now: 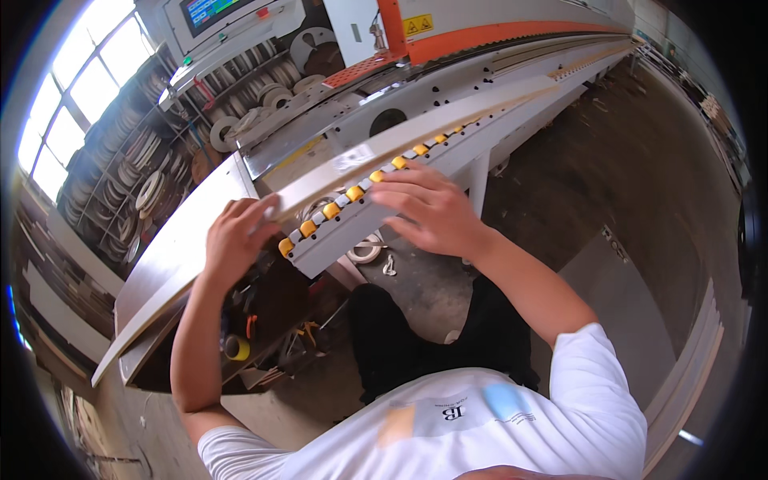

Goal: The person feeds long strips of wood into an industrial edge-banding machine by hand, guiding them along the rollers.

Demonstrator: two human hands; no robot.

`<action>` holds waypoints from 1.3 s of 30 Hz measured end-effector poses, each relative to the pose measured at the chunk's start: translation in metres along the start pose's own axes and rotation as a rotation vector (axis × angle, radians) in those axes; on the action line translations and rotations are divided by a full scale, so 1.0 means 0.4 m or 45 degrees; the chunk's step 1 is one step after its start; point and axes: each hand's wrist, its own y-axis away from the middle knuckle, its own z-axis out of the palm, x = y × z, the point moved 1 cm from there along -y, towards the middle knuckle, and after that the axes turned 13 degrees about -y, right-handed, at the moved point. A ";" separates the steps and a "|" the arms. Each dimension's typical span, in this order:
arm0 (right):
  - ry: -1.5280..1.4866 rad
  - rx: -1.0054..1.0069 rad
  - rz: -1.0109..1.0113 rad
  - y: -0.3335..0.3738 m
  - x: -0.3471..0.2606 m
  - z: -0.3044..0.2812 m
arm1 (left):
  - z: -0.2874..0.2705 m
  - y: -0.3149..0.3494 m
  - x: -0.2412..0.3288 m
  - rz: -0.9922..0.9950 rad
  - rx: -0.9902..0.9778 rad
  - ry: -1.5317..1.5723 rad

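Note:
A long, narrow pale board [318,176] with a white label lies along the edge of a machine bed, running away to the far right. My left hand [232,240] is at its near end, fingers and thumb bent around the end; slight blur softens the contact. Below the board runs a rail of yellow and white rollers [354,193]. My right hand [432,210] hovers at these rollers with its fingers spread, the fingertips beside the rail and nothing held in them.
An orange and white machine [512,36] with a control screen [214,16] stands beyond. Rolls of edging strip [148,188] fill racks at left. A curved-edge white table [188,240] stands by my left arm, with a yellow tape roll [237,347] beneath. Panels [616,296] lean at right.

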 end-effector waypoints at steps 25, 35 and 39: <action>0.336 -0.367 1.400 0.873 0.063 0.037 | 0.323 -0.302 -0.288 -0.009 -0.036 -0.563; 0.317 -0.224 1.390 0.895 0.083 0.047 | 0.368 -0.431 -0.290 -0.189 -0.064 -0.498; 0.300 -0.248 1.360 0.868 0.103 0.070 | 0.369 -0.456 -0.321 -0.373 -0.251 -0.453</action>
